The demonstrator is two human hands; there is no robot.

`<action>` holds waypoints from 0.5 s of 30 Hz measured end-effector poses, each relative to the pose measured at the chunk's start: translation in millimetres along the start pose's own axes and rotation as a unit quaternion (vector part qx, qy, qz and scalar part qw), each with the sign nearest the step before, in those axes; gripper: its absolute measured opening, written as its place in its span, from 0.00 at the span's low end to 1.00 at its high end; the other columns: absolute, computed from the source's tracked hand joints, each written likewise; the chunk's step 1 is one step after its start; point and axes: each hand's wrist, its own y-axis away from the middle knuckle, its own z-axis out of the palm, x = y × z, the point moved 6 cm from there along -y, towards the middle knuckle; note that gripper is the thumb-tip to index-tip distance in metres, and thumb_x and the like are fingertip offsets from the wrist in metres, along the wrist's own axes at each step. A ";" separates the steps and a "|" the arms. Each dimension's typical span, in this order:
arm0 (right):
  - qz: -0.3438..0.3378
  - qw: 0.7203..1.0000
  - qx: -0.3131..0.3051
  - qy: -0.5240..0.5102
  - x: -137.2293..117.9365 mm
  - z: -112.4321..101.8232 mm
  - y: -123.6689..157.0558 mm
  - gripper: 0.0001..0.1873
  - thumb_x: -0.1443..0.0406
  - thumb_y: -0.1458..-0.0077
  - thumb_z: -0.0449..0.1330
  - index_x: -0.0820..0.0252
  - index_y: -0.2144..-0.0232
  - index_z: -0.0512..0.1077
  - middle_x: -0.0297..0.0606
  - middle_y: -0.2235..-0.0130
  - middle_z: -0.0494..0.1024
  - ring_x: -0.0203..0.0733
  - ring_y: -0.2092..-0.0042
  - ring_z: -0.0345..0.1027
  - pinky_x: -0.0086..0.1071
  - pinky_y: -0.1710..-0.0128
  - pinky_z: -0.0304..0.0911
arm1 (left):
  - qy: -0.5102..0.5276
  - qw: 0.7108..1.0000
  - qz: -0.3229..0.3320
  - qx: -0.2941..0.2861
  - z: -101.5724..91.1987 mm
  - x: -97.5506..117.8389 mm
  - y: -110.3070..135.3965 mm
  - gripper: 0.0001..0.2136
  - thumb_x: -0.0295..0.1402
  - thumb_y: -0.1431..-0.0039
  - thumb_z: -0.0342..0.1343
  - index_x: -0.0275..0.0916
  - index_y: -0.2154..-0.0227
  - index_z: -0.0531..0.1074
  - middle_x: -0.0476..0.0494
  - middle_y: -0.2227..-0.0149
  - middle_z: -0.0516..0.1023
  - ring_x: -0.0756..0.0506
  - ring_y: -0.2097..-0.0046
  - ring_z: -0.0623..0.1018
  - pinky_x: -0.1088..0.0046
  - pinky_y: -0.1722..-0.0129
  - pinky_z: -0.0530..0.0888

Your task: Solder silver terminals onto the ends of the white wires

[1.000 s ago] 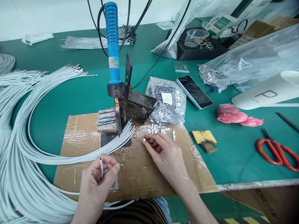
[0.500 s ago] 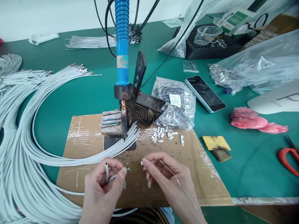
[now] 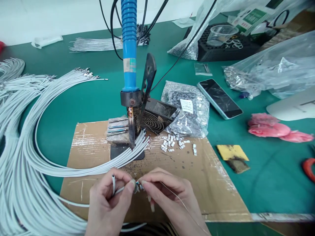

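My left hand (image 3: 109,198) is closed around a white cable (image 3: 119,190), pinching it near its end, where small coloured wires stick out. Another white cable end (image 3: 113,183) stands up between its fingers. Right beside it, my right hand (image 3: 169,196) is closed, with thumb and forefinger on a small white-and-metal connector (image 3: 141,186) at the cable's wire tips. Whether the two parts touch, I cannot tell. A thin wire, probably solder (image 3: 180,200), runs out from under the right forefinger across the hand. Loose small connectors (image 3: 169,141) lie on the cardboard (image 3: 197,183) beyond.
A blue-handled soldering iron (image 3: 129,75) hangs tip-down in a stand above a bundle of white cables (image 3: 98,168). More cables (image 3: 31,164) fill the left. Behind are a bag of parts (image 3: 169,95) and a phone (image 3: 220,98); a yellow sponge (image 3: 232,152) and red-handled scissors (image 3: 308,168) are right.
My right hand has moved left with the small connector, bringing it to the wire ends in my left hand. The view has shifted slightly.
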 end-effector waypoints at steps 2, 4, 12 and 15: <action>-0.001 1.000 -0.004 -0.003 1.0 0.7 0.6 0.06 0.61 0.45 0.70 0.55 0.71 0.86 0.32 0.74 0.73 0.30 0.76 0.64 0.23 0.77 0.59 | -0.002 1.000 0.001 0.002 -0.7 -1.4 -0.2 0.07 0.35 0.46 0.67 0.39 0.76 0.77 0.49 0.74 0.77 0.51 0.71 0.72 0.85 0.72 0.71; -0.006 1.000 -0.001 -0.007 1.5 0.7 0.9 0.05 0.61 0.45 0.70 0.54 0.70 0.87 0.32 0.74 0.73 0.30 0.76 0.64 0.23 0.77 0.59 | -0.003 1.000 0.001 0.004 -0.9 -2.1 -0.3 0.07 0.35 0.46 0.67 0.39 0.75 0.77 0.49 0.75 0.76 0.51 0.72 0.72 0.85 0.74 0.69; -0.068 0.997 0.026 0.035 -3.8 -0.5 4.4 0.05 0.66 0.44 0.69 0.50 0.68 0.87 0.33 0.73 0.77 0.32 0.75 0.66 0.23 0.76 0.62 | -0.001 1.000 -0.003 0.010 0.2 -2.8 0.3 0.07 0.34 0.48 0.67 0.40 0.76 0.77 0.50 0.75 0.77 0.52 0.72 0.72 0.86 0.74 0.70; -0.091 0.993 0.046 0.056 -6.2 -2.4 6.2 0.07 0.67 0.44 0.69 0.50 0.67 0.87 0.34 0.71 0.80 0.33 0.75 0.67 0.24 0.76 0.62 | -0.001 1.000 -0.002 0.009 0.6 -2.0 -0.1 0.06 0.33 0.48 0.68 0.39 0.76 0.77 0.49 0.75 0.77 0.51 0.72 0.73 0.85 0.76 0.69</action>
